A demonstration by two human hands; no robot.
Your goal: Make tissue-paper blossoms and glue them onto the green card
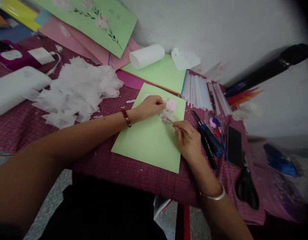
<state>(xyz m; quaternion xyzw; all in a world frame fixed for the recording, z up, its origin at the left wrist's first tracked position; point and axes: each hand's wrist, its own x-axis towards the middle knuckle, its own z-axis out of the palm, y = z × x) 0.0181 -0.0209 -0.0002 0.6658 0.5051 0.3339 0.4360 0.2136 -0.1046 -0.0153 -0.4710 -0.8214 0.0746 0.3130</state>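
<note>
While pinching a slim stick (170, 120) in the right hand (187, 138), with fingers clamped on its shaft, points the tip at a pale tuft (166, 116) on the green sheet (146, 141). Holds the left hand (152, 106) near the same tuft, with thumb and forefinger together beside a pink tuft (171, 105); cannot tell whether gripping anything between them. Has the green sheet lying flat on the checked cloth (119, 171), between a heap of white scraps (79, 88) on the left and a black marker (207, 146) on the right. Beyond the sheet, has a white roll (149, 56).
</note>
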